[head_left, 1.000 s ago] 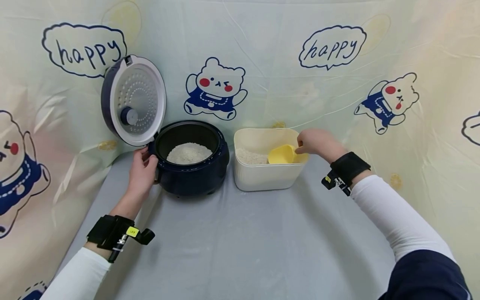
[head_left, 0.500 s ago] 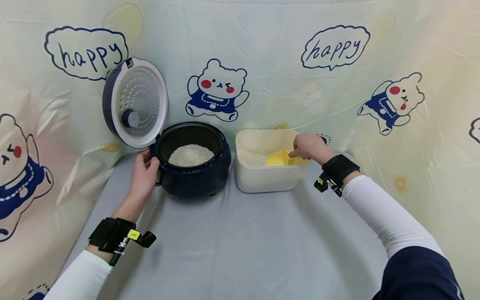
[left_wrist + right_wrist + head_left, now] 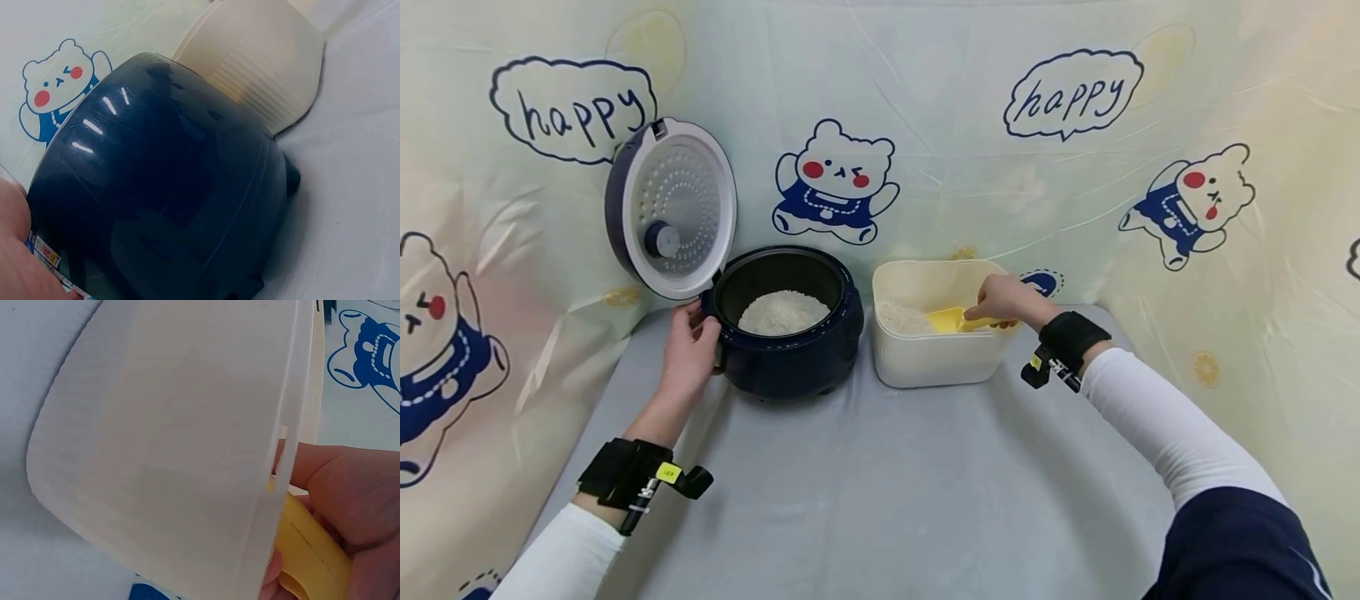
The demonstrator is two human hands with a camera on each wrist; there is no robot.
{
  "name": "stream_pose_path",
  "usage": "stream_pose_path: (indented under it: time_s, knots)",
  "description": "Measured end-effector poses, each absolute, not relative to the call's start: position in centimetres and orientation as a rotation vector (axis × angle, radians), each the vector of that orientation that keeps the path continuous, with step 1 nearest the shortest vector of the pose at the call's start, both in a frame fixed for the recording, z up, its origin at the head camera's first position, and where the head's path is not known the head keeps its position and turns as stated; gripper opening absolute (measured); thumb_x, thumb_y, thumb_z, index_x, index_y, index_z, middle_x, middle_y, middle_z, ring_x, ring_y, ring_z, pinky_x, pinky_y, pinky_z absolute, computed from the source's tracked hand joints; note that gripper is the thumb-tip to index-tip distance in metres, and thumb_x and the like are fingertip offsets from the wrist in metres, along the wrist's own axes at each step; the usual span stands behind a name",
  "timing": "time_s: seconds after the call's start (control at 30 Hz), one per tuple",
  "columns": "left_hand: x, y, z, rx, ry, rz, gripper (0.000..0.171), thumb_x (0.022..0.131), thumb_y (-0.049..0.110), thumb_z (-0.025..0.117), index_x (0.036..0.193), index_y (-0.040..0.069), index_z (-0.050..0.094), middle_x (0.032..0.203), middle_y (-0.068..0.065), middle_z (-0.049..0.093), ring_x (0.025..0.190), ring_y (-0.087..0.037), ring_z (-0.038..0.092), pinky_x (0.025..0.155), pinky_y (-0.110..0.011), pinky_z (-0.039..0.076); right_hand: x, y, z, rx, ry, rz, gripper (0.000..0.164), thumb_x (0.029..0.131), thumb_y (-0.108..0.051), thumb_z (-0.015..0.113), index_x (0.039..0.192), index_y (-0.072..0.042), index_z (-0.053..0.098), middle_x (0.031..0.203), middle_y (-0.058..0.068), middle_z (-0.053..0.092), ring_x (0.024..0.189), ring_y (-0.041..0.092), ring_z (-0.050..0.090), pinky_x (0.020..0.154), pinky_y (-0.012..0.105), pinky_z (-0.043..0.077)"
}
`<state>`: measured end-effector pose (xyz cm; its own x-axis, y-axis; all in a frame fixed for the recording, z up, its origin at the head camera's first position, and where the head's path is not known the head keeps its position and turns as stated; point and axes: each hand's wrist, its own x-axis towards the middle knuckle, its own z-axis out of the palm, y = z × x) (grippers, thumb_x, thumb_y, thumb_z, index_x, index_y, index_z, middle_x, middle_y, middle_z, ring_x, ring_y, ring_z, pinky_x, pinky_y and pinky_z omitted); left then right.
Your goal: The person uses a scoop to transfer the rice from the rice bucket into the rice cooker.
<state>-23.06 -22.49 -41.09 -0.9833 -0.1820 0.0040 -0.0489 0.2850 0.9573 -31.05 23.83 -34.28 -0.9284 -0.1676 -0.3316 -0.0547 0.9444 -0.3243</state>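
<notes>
Sliding the yellow scoop (image 3: 945, 321) leftward since 1 second ago. Clamping the left hand (image 3: 688, 354) on the open rice cooker (image 3: 786, 365); inside the cream bin (image 3: 932, 367), holding the scoop against rice (image 3: 902, 319), clamping its handle (image 3: 315, 553) with the right hand (image 3: 1011, 298).

Glossy cooker (image 3: 169, 181), matt plastic container (image 3: 181, 444)

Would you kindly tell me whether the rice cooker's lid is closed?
No, the lid stands raised, and white grains show inside the rice cooker.
</notes>
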Motion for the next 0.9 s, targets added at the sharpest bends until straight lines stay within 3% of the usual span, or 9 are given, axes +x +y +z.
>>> stream_pose_path:
  time_s: [0.37,0.67,0.9]
  knots:
    - [-22.8,-22.3,-40.9,0.224,-2.417,-1.812,0.061,0.109,0.029,0.033,0.163,0.007,0.017,0.167,-0.021,0.025,0.149,-0.037,0.031,0.067,-0.044,0.054,-31.6,23.5,-34.9,-0.214,2.707,-0.528,0.034,0.098,-0.031,0.075,0.104,0.003,0.073,0.076,0.006,0.053,0.071,0.025,0.056,0.062,0.028,0.047]
    - [-22.9,-22.4,-41.0,0.219,-2.428,-1.804,0.062,0.109,0.031,0.033,0.164,0.008,0.016,0.168,-0.02,0.024,0.152,-0.037,0.029,0.07,-0.046,0.054,-32.3,23.5,-35.8,-0.231,2.666,-0.64,0.035,0.099,-0.036,0.073,0.092,-0.001,0.074,0.066,0.0,0.042,0.065,0.024,0.053,0.061,0.029,0.041]
    - [-23.1,-22.5,-41.1,0.232,-2.433,-1.81,0.062,0.109,0.031,0.033,0.165,0.01,0.016,0.168,-0.019,0.024,0.152,-0.036,0.029,0.07,-0.046,0.055,-32.4,23.3,-35.9,-0.198,2.673,-0.668,0.035,0.102,-0.036,0.067,0.096,-0.002,0.075,0.069,0.002,0.05,0.063,0.022,0.053,0.059,0.028,0.043]
